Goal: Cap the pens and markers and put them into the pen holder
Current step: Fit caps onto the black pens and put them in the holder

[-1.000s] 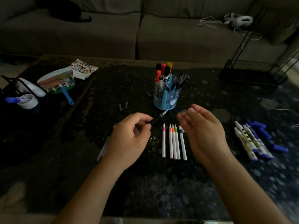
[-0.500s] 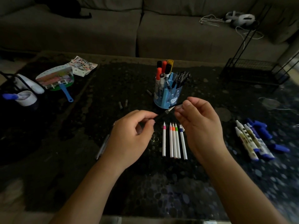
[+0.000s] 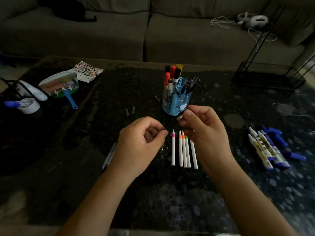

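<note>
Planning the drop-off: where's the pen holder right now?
Head view: the blue pen holder stands mid-table, just beyond the right hand, behind the row of white pens.

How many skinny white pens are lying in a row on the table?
5: pink-tipped pen leftmost, then three close together, and one beside the right hand, top partly hidden.

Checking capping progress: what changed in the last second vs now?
The right hand closed in toward the left hand and brought the cap onto the tip of the dark pen; a second ago there was a gap between cap and tip. The left grip kept hold of the pen. The white markers, the blue-capped markers and the pen holder stayed put.
</note>
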